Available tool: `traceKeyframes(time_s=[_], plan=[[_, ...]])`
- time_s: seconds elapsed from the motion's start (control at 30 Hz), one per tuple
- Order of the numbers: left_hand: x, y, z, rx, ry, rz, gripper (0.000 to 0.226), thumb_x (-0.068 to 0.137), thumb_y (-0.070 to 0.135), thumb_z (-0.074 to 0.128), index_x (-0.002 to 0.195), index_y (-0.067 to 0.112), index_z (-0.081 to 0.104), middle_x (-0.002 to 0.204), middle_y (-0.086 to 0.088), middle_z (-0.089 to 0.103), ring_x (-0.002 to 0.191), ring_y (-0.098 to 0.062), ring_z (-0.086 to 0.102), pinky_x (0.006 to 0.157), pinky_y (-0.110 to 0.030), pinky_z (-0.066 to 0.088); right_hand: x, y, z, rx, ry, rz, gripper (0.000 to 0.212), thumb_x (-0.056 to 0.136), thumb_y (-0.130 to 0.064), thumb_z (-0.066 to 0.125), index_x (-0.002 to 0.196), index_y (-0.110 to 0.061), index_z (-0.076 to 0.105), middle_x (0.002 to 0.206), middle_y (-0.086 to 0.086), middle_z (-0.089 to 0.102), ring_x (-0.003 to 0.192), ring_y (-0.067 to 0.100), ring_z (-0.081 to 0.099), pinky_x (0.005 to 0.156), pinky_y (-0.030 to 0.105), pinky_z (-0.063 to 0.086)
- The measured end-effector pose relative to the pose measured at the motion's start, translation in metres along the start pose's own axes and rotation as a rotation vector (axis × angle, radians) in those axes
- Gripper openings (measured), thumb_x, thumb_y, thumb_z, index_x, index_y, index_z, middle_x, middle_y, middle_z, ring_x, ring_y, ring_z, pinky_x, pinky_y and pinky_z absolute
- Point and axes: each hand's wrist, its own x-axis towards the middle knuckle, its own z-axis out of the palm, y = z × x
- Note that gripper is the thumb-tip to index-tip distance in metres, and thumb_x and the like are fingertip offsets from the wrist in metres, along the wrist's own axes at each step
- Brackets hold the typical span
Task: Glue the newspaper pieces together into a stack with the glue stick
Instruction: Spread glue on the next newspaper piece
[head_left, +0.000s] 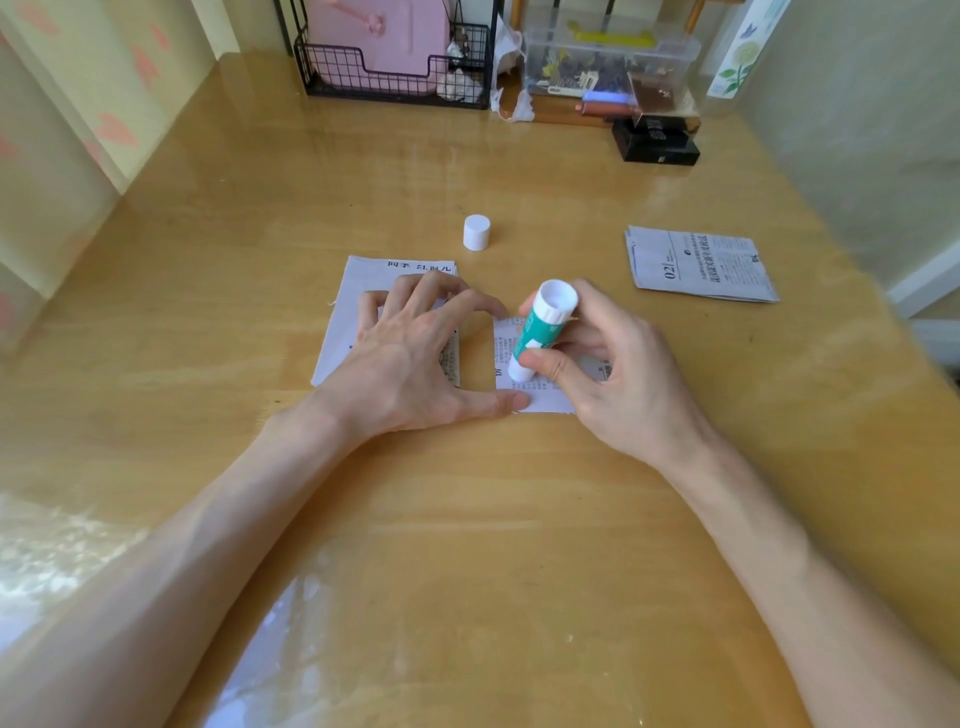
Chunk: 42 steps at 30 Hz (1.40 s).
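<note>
**Newspaper pieces (545, 400) pinned flat for gluing**

We work on the worktop (467, 519), where a folded newspaper pile (701, 265) lies well apart at the far right, probably waiting its turn. Our left hand (410, 358) lies spread and open, its fingertips pressing down the larger piece (358, 291). Its thumb reaches across to the near left corner of the small piece (540, 402). We judge this is meant to stop both sheets sliding under the rubbing.

Our right hand (613, 374) grips the glue stick (540, 327) between thumb and fingers. It is tilted, with its lower end down on the small piece and its base raised towards us. That piece lies directly under this hand, just beside the larger one. The cap (476, 232) stands upright beyond both, so the stick is ready to spread.
</note>
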Motion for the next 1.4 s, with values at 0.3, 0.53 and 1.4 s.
traceKeyframes(time_s=[0.3,0.53,1.4], plan=[[0.000,-0.001,0.000,0.006,-0.007,0.004,0.085,0.057,0.098,0.053,0.131,0.057,0.047,0.132,0.024,0.038,0.136,-0.009,0.032,0.106,-0.032,0.016,0.017,0.010,0.005,-0.093,0.091,0.032,0.020,0.099,-0.011,0.071,0.111,-0.003,0.058,0.097,-0.002,0.076,0.092,0.010,0.077,0.085,0.043,0.060],[0.000,0.000,0.000,0.006,0.000,0.005,0.084,0.057,0.098,0.055,0.131,0.058,0.047,0.132,0.024,0.038,0.135,-0.009,0.034,0.106,-0.034,0.018,0.029,0.019,0.008,-0.057,0.171,0.075,0.019,0.100,-0.011,0.069,0.116,-0.008,0.059,0.096,-0.006,0.076,0.092,0.005,0.077,0.083,0.042,0.062],[-0.001,-0.001,-0.001,0.047,-0.022,0.034,0.078,0.063,0.099,0.051,0.132,0.063,0.047,0.131,0.024,0.034,0.135,-0.008,0.028,0.104,-0.032,0.015,0.028,0.014,0.004,-0.107,0.130,0.061,0.024,0.101,-0.019,0.069,0.117,-0.005,0.057,0.100,-0.001,0.073,0.092,0.014,0.075,0.085,0.047,0.060]])
